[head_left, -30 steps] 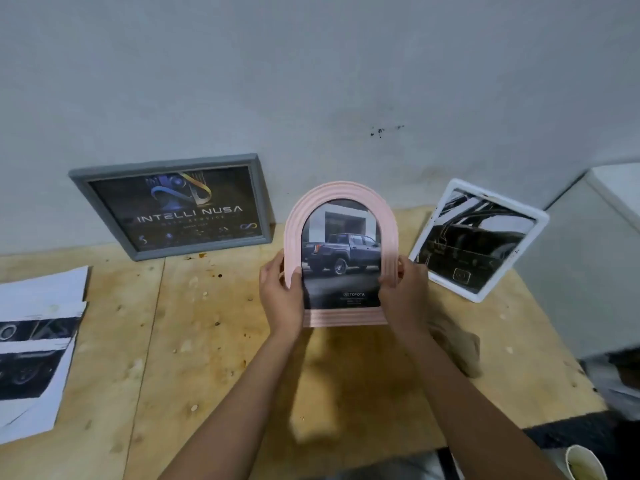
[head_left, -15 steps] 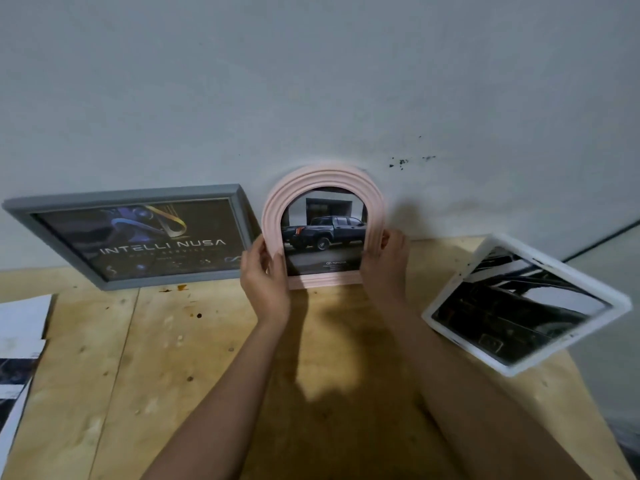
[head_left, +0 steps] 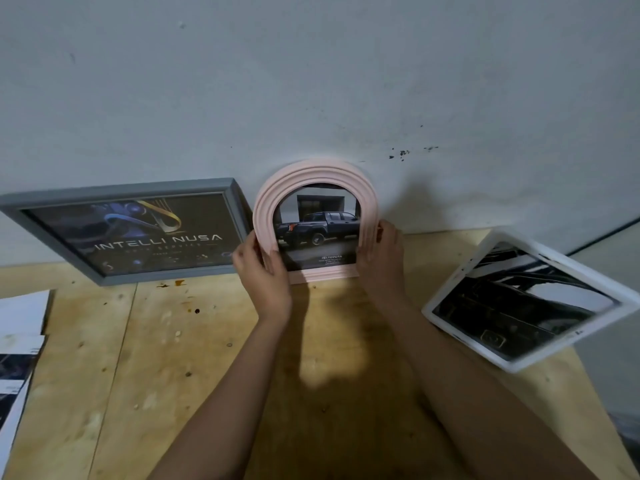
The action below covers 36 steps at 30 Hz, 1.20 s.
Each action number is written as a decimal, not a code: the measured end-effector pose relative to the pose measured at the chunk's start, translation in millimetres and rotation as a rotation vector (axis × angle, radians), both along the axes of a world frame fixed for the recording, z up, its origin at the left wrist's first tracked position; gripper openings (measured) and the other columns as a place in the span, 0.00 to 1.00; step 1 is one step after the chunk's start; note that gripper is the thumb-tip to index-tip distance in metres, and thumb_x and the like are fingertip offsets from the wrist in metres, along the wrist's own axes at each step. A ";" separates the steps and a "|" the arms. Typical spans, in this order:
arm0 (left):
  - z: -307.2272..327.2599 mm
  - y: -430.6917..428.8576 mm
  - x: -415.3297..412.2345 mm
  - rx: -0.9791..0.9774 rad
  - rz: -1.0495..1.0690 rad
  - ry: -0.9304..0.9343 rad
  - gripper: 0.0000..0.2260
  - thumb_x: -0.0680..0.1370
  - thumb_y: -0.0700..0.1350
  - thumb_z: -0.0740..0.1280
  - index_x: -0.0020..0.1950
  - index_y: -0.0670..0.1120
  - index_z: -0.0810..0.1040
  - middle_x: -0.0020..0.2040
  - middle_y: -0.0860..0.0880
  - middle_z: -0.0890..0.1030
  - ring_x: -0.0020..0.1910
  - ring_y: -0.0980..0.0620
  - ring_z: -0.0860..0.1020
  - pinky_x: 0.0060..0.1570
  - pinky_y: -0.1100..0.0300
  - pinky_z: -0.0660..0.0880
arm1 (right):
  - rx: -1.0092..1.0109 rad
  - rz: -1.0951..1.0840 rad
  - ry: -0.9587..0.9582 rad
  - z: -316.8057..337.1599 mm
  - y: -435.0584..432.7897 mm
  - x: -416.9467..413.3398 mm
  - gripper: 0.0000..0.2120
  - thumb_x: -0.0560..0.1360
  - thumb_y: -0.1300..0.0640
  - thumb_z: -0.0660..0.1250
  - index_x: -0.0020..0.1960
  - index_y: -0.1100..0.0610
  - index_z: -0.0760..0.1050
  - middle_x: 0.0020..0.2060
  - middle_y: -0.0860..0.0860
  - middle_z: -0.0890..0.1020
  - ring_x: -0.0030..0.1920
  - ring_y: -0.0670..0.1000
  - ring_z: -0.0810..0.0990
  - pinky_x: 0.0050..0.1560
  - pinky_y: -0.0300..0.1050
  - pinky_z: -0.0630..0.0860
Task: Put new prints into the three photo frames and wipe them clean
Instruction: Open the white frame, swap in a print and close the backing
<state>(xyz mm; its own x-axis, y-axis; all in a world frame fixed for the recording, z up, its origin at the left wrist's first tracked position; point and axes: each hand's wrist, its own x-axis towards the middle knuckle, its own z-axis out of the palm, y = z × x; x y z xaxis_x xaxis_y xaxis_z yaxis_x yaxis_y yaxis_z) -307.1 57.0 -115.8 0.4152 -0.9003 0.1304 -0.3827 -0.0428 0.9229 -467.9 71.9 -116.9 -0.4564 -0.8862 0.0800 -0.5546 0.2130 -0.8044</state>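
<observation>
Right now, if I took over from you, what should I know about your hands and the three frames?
Left grip and right grip each hold a side of the pink arched frame, which stands on the table at the wall, truck print inside.
Grey frame leans on the wall to its left; white frame sits tilted to its right.
Done: all three show prints.
To do: let go; wiping, if not done, which I cannot tell.
Spare prints lie far left.
</observation>
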 end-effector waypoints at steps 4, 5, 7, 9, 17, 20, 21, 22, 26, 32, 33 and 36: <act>18.4 13.5 -8.7 -0.075 0.065 0.059 0.17 0.79 0.42 0.62 0.67 0.42 0.69 0.62 0.48 0.67 0.61 0.52 0.69 0.59 0.72 0.67 | -0.056 -0.039 -0.058 21.8 16.8 -6.8 0.22 0.76 0.64 0.63 0.68 0.59 0.63 0.64 0.54 0.66 0.59 0.47 0.68 0.53 0.30 0.66; 24.7 18.4 -13.5 -0.097 0.047 0.076 0.15 0.79 0.42 0.62 0.66 0.44 0.70 0.61 0.50 0.67 0.60 0.53 0.70 0.57 0.73 0.67 | -0.097 -0.062 -0.080 29.8 23.4 -9.6 0.22 0.75 0.65 0.63 0.67 0.59 0.63 0.63 0.53 0.67 0.60 0.47 0.68 0.56 0.33 0.68; 37.5 28.0 -29.1 -0.149 -0.057 0.102 0.12 0.79 0.41 0.61 0.63 0.46 0.71 0.59 0.51 0.68 0.58 0.54 0.71 0.57 0.68 0.70 | -0.231 -0.120 -0.054 47.2 40.2 -18.9 0.20 0.74 0.66 0.63 0.65 0.59 0.66 0.60 0.53 0.70 0.59 0.47 0.70 0.59 0.41 0.72; 47.2 35.7 -49.7 -0.188 -0.191 0.116 0.11 0.79 0.39 0.61 0.62 0.45 0.72 0.58 0.50 0.70 0.56 0.58 0.72 0.57 0.68 0.70 | -0.355 -0.183 0.009 61.0 58.0 -31.9 0.17 0.74 0.66 0.63 0.62 0.60 0.68 0.56 0.54 0.72 0.56 0.46 0.71 0.57 0.43 0.74; 43.7 64.7 -147.1 -0.016 -0.597 0.256 0.10 0.81 0.41 0.59 0.59 0.44 0.75 0.54 0.46 0.77 0.49 0.56 0.75 0.49 0.61 0.74 | -0.576 -0.639 0.281 67.7 154.5 -118.1 0.08 0.75 0.67 0.63 0.54 0.64 0.72 0.49 0.55 0.74 0.49 0.57 0.74 0.51 0.45 0.71; 31.5 72.0 -172.8 0.130 -0.623 0.234 0.13 0.81 0.44 0.58 0.63 0.44 0.74 0.61 0.47 0.76 0.57 0.55 0.72 0.58 0.60 0.70 | -0.442 -0.801 0.113 42.9 186.9 -140.1 0.12 0.76 0.63 0.61 0.59 0.61 0.71 0.52 0.50 0.71 0.55 0.57 0.73 0.54 0.56 0.73; 28.6 73.5 -178.4 0.175 -0.639 0.228 0.14 0.82 0.45 0.57 0.65 0.45 0.74 0.63 0.47 0.75 0.59 0.54 0.72 0.60 0.60 0.69 | -0.367 -0.824 0.017 35.0 193.0 -143.3 0.14 0.77 0.62 0.60 0.61 0.61 0.70 0.54 0.51 0.72 0.58 0.56 0.72 0.57 0.54 0.72; 25.0 74.6 -183.5 0.219 -0.659 0.220 0.15 0.82 0.46 0.56 0.66 0.46 0.73 0.64 0.47 0.74 0.61 0.53 0.71 0.62 0.59 0.68 | -0.290 -0.830 -0.084 27.9 197.0 -145.4 0.15 0.78 0.62 0.60 0.64 0.60 0.69 0.57 0.53 0.72 0.60 0.55 0.71 0.58 0.49 0.71; 15.2 76.4 -192.8 0.365 -0.747 0.212 0.15 0.82 0.51 0.54 0.60 0.49 0.77 0.59 0.49 0.77 0.60 0.50 0.74 0.62 0.52 0.69 | -0.101 -0.706 -0.325 5.9 204.2 -146.3 0.17 0.81 0.57 0.56 0.69 0.59 0.65 0.64 0.53 0.72 0.62 0.50 0.71 0.59 0.41 0.66; 16.3 64.1 -193.3 0.373 -0.795 0.160 0.14 0.81 0.53 0.57 0.47 0.49 0.79 0.44 0.50 0.81 0.48 0.48 0.79 0.55 0.48 0.76 | -0.035 -0.494 -0.421 -17.1 213.5 -150.2 0.15 0.82 0.55 0.55 0.66 0.55 0.71 0.58 0.49 0.78 0.55 0.45 0.75 0.47 0.26 0.69; 18.2 62.5 -192.9 0.384 -0.793 0.157 0.14 0.81 0.53 0.57 0.46 0.49 0.80 0.44 0.49 0.81 0.48 0.47 0.79 0.55 0.48 0.76 | -0.043 -0.490 -0.430 -16.8 213.9 -151.3 0.14 0.81 0.55 0.56 0.64 0.55 0.72 0.56 0.49 0.78 0.54 0.44 0.76 0.48 0.28 0.70; 26.1 60.4 -188.5 0.389 -0.784 0.176 0.18 0.81 0.54 0.56 0.41 0.46 0.79 0.44 0.45 0.81 0.49 0.42 0.79 0.54 0.46 0.74 | -0.055 -0.438 -0.419 -9.0 215.0 -154.7 0.12 0.81 0.57 0.57 0.62 0.55 0.73 0.53 0.47 0.79 0.52 0.42 0.77 0.51 0.32 0.73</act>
